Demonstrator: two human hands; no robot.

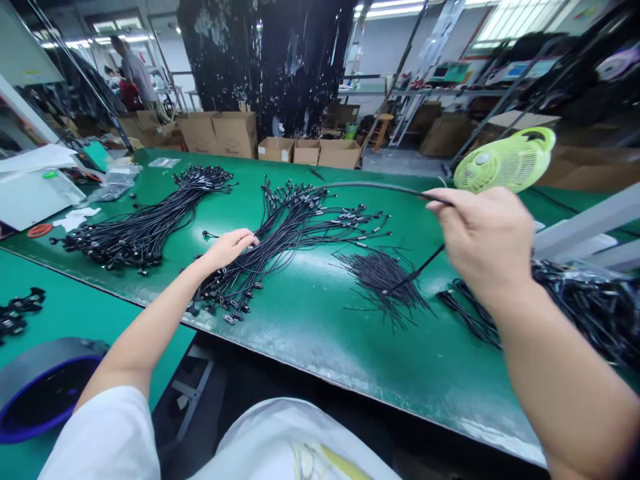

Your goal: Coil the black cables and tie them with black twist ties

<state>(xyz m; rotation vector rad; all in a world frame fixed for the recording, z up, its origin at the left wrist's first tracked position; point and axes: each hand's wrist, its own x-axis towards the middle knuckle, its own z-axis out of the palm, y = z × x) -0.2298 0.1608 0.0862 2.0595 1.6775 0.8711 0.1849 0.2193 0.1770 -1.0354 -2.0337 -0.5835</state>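
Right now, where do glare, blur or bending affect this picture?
Head view: pale glare on the glossy green tabletop; head view: the white barred window is washed out; head view: wide-angle stretching shows towards the edges, including the round purple-rimmed bin; head view: the bare right hand looks perhaps slightly soft.

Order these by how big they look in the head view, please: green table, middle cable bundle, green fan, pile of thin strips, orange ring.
1. Green table
2. Middle cable bundle
3. Green fan and pile of thin strips: they look alike, so unranked
4. Orange ring
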